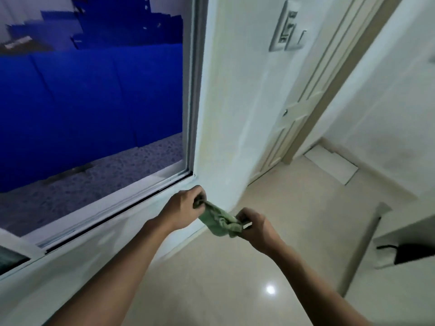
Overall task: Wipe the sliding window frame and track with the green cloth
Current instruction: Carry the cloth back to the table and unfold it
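Left hand and right hand each pinch one end of green cloth, held stretched btwn them just below window track corner.

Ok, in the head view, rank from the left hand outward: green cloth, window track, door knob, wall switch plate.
1. green cloth: pinched in the left hand.
2. window track: just left, below the glass.
3. door knob: upper right.
4. wall switch plate: top right, highest.
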